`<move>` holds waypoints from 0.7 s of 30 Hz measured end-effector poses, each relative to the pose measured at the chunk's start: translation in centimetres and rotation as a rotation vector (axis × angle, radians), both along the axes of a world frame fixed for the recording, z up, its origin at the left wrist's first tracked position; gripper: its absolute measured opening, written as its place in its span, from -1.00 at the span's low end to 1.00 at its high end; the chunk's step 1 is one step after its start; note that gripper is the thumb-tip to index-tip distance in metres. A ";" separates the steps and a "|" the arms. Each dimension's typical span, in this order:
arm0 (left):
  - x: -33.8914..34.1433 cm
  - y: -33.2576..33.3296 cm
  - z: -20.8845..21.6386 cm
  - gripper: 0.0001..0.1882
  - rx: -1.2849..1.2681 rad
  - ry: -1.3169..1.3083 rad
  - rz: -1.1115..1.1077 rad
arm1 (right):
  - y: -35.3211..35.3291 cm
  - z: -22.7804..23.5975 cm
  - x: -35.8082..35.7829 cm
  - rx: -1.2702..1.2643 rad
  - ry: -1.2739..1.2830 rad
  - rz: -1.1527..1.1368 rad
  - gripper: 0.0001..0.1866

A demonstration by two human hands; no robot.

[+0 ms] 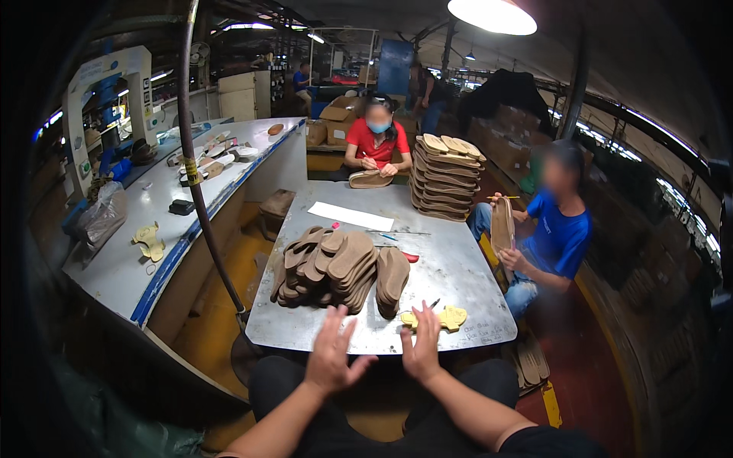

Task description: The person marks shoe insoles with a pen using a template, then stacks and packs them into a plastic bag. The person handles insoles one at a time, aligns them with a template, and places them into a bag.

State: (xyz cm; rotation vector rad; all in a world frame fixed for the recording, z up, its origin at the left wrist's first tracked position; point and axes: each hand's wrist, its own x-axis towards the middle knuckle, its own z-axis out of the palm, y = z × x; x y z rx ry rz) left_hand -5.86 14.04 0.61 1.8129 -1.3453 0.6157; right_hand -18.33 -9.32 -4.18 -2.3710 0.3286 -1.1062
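Observation:
My left hand (pixel 334 355) is raised over the table's near edge, fingers spread and holding nothing. It is nearest to a heap of brown shoe soles (pixel 324 263) stacked in several layers. My right hand (pixel 421 347), also open and bare of any object, partly covers a yellow sole-shaped template (pixel 450 317); I cannot tell whether it touches it. A dark pen-like tool (pixel 435 303) lies by that template. Between the hands and farther in, a smaller pile of brown soles (pixel 392 278) rests beside the heap.
Across the metal table (pixel 458 267), a person in red (pixel 374 141) marks a sole. At right, a person in blue (pixel 561 229) holds another. A tall sole stack (pixel 447 179) stands far right. A white strip (pixel 351 216) lies behind the heap. A metal pole (pixel 195 168) rises at left.

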 end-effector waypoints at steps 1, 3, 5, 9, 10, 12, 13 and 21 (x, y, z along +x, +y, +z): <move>-1.8 -0.3 0.2 0.14 -0.020 0.031 -0.086 | 2.7 1.2 -0.8 0.249 -0.026 0.172 -0.30; -5.6 -1.6 0.8 0.30 -0.032 0.165 -0.269 | 7.5 2.0 -1.0 1.000 -0.128 0.577 -0.09; -9.5 -2.4 1.5 0.35 -0.046 0.231 -0.322 | 9.0 3.8 -1.4 1.393 -0.187 1.213 0.10; -9.9 -5.2 1.5 0.30 -0.200 0.010 -0.465 | 14.6 2.4 2.1 0.905 -1.074 1.087 0.21; -9.3 -5.5 0.4 0.19 -0.147 -0.066 -0.445 | 13.9 3.4 1.3 0.902 -1.061 1.086 0.21; -6.3 -2.6 0.0 0.08 -0.056 -0.228 -0.394 | 12.6 9.4 -2.3 1.570 -0.379 1.061 0.29; -5.3 -2.1 0.0 0.06 -0.056 -0.304 -0.365 | 9.5 14.2 -5.9 1.841 0.114 1.053 0.33; -0.5 -5.3 3.5 -0.12 -0.203 0.326 -0.190 | 7.9 18.8 -8.4 1.805 -0.283 1.233 0.49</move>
